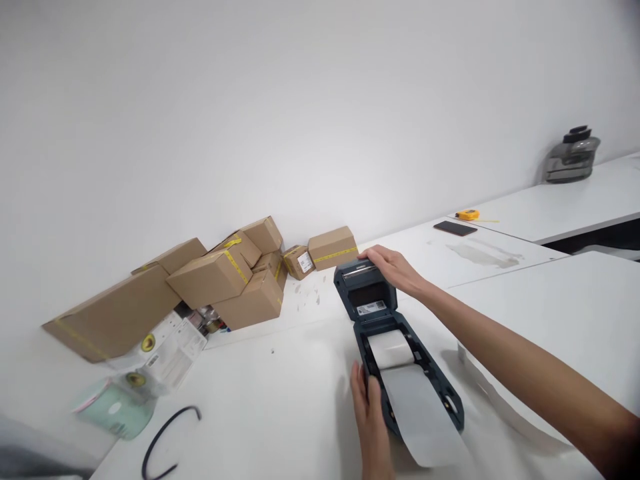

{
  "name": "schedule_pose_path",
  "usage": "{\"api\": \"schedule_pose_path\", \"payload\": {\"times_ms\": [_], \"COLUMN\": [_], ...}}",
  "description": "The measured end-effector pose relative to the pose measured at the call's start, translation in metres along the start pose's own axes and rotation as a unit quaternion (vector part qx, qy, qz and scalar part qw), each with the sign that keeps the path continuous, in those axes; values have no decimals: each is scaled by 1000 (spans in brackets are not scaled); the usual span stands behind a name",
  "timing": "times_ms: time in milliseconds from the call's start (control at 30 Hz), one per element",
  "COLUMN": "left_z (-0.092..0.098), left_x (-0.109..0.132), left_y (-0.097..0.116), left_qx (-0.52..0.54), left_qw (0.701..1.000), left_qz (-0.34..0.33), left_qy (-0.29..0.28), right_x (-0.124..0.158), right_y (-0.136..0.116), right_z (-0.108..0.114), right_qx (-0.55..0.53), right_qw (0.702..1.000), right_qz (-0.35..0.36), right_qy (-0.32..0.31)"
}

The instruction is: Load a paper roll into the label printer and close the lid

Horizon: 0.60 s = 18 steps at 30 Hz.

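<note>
A dark blue-grey label printer (pixel 440 380) lies on the white table with its lid (pixel 371 297) swung up. Inside sits a roll of white labels (pixel 391 349), and a strip of label paper (pixel 423 413) runs from it over the front edge. My right hand (pixel 393 267) grips the top edge of the raised lid, its fingers partly hidden behind it. Against the left side of the printer's base rests my left hand (pixel 370 420), thumb by the rim and fingers along the outer wall.
Several cardboard boxes (pixel 210 280) pile against the wall at left. Near them are clear packages (pixel 175 350), a mint-green container (pixel 120 408) and a curved black cable (pixel 160 437). A phone (pixel 455 228), yellow tape measure (pixel 468 215) and dark jug (pixel 573 159) stand back right.
</note>
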<state>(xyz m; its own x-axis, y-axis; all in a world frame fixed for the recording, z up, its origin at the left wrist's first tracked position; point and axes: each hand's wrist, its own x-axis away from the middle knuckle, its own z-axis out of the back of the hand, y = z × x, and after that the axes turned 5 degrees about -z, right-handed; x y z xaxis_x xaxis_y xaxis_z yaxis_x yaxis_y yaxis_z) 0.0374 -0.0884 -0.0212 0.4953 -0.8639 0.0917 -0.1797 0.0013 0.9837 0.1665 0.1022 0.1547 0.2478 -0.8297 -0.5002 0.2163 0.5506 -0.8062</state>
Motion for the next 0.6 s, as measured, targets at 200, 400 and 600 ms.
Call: {"api": "schedule_pose_path", "payload": {"times_ms": [200, 400, 600], "left_z": [19, -3, -13], "left_x": [22, 32, 41], "left_y": [17, 24, 15], "left_qx": [53, 37, 80], "left_qw": [996, 999, 996], "left_qz": [-51, -31, 27], "left_qy": [55, 14, -14], "right_x": [134, 223, 234], "right_y": [10, 42, 47], "right_z": [5, -18, -28], "right_qx": [-54, -25, -137], "right_qw": [998, 995, 941], "right_qz": [36, -61, -289], "right_qy": [-3, 80, 108]}}
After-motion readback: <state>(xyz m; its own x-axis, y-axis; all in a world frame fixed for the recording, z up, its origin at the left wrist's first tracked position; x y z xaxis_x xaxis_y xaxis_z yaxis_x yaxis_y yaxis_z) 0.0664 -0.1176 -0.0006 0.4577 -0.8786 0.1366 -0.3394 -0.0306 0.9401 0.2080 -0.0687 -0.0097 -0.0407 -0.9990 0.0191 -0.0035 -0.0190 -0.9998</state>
